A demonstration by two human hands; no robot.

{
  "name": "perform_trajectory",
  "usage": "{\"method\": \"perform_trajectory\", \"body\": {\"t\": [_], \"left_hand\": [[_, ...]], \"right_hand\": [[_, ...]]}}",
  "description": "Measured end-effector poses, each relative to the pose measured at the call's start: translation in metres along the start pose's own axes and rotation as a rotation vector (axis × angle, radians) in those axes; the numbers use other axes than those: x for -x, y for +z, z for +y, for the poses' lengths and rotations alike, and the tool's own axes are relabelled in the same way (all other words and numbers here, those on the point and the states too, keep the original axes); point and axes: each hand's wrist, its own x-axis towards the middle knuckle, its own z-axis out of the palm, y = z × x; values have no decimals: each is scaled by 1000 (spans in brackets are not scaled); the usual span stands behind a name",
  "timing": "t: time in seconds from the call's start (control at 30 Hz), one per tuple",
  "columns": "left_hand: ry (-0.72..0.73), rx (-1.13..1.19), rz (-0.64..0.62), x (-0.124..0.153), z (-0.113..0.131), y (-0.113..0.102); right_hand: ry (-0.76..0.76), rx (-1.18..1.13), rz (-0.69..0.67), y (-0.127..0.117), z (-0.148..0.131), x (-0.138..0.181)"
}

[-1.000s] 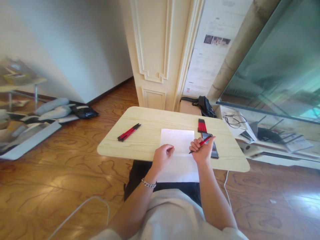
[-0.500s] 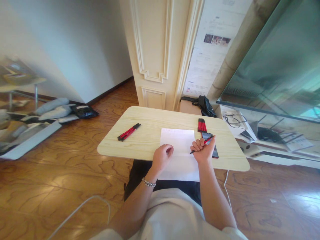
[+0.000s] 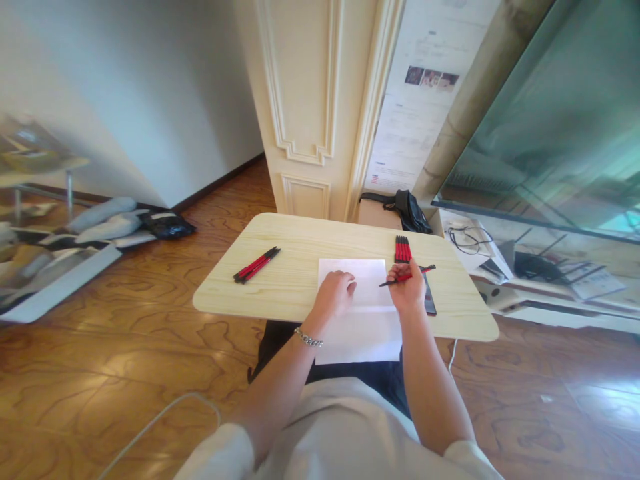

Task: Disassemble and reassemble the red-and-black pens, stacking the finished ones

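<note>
A red and black pen (image 3: 403, 278) is held in my right hand (image 3: 411, 291), its black tip pointing left over the paper. My right hand is closed round the pen above the right edge of a white sheet of paper (image 3: 357, 333). On the paper's upper left part rests my left hand (image 3: 336, 295), fingers loosely curved and a little apart from the thumb, with nothing visible in it. Beyond my right hand lies a row of several red and black pens (image 3: 403, 249), side by side. A dark phone (image 3: 430, 300) is partly hidden beneath my right hand.
Another small bunch of pens (image 3: 257, 265) lies on the left of the light wooden table (image 3: 290, 233). The paper overhangs the table's near edge towards my lap. A black bag (image 3: 411, 212) and a shelf with a router (image 3: 537, 268) stand beyond the table.
My left hand has moved up and right across the paper. My right hand has turned and lowered slightly, so the pen lies flatter; it stays in my grip.
</note>
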Motion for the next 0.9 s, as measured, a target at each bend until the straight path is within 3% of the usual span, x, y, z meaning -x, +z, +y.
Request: {"method": "perform_trajectory", "body": {"t": [0.1,0.17,0.43,0.67,0.9], "left_hand": [[33,-64,2,-20,2,10],[17,-94,-30,-24,1,18],[-10,-154,-61,-7,-3,26],[-9,-143,-53,-2,-2,25],[5,-125,-40,-1,-2,24]], "right_hand": [[-125,274,164,4,5,-12],[-177,420,200,5,9,-16],[-47,469,-3,7,30,-24],[-253,790,-27,-1,51,-33],[-213,805,-73,-4,50,-33]]}}
